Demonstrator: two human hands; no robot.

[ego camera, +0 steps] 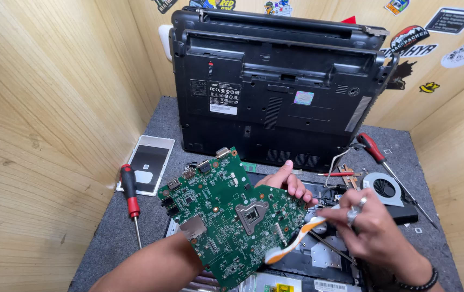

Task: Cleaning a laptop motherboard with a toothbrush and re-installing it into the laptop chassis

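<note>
My left hand (288, 184) holds a green laptop motherboard (226, 216) tilted up, fingers gripping its right edge from behind. The board has a grey square processor socket (252, 215) near its middle. My right hand (372, 230), with rings on two fingers and a dark bracelet, grips an orange and white toothbrush (291, 246). The brush head rests at the board's lower right edge. Under both hands lies an opened laptop base (324, 254).
A black laptop bottom case (275, 92) leans upright against the wooden back wall. A red-handled screwdriver (130, 192) and a silver cover plate (148, 162) lie left on the grey mat. Another red-handled screwdriver (375, 151) and a round cooling fan (386, 187) lie at the right.
</note>
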